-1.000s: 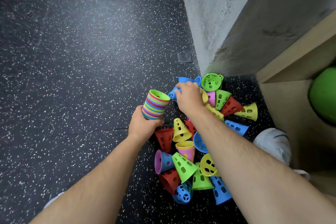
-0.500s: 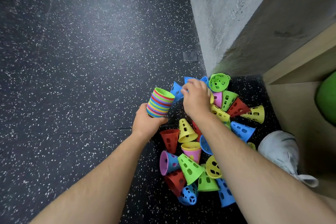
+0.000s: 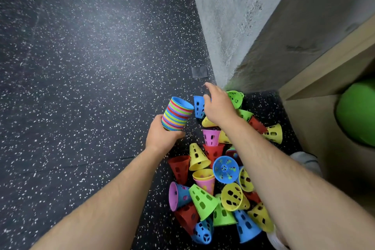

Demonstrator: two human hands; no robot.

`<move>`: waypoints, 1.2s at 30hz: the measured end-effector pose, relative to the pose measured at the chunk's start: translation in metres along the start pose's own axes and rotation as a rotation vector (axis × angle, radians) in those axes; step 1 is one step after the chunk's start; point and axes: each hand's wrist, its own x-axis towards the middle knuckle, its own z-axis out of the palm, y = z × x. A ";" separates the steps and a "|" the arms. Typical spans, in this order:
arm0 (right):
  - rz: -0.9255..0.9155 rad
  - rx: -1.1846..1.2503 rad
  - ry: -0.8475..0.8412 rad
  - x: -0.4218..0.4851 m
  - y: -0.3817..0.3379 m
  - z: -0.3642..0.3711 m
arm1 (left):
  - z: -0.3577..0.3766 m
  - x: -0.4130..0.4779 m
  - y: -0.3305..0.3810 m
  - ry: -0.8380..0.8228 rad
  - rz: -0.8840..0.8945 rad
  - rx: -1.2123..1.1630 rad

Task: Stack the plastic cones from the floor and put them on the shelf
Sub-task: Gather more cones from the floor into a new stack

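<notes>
The stack (image 3: 176, 114) now shows a blue rim on top where a green one sat half a second ago, so one more cone has gone on. The left hand (image 3: 162, 138) grips its lower end. The right hand (image 3: 219, 105), fingers loosely spread and holding nothing, reaches beside another blue cone (image 3: 198, 107), probably the next one. Many loose cones (image 3: 205, 199) lie on the floor (image 3: 81, 87), so the shelf (image 3: 328, 67) must wait.

- Two hands: the left hand (image 3: 162, 138) and the right hand (image 3: 218, 107).
- One striped stack of cones (image 3: 176, 115).
- More than twenty loose cones (image 3: 203, 201) on the floor (image 3: 81, 87); some are partly hidden.
- One green ball (image 3: 357, 111).
- One grey patch (image 3: 199, 72).
</notes>
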 end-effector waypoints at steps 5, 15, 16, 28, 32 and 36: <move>-0.019 -0.351 -0.158 0.016 0.007 0.009 | 0.005 0.000 0.000 -0.018 -0.018 0.023; -0.011 -0.008 0.161 0.008 0.003 0.009 | 0.007 -0.011 0.004 0.017 -0.044 0.000; 0.001 0.131 0.208 0.003 0.001 0.002 | 0.007 -0.013 0.002 0.026 -0.054 -0.003; -0.134 0.302 -0.155 -0.055 -0.008 -0.027 | 0.025 -0.053 0.024 0.092 0.001 -0.060; -0.022 0.271 0.053 -0.054 0.012 -0.040 | 0.030 -0.055 0.029 0.076 0.043 -0.021; 0.068 0.052 0.169 -0.041 0.043 -0.053 | 0.043 -0.052 0.041 0.040 0.068 0.001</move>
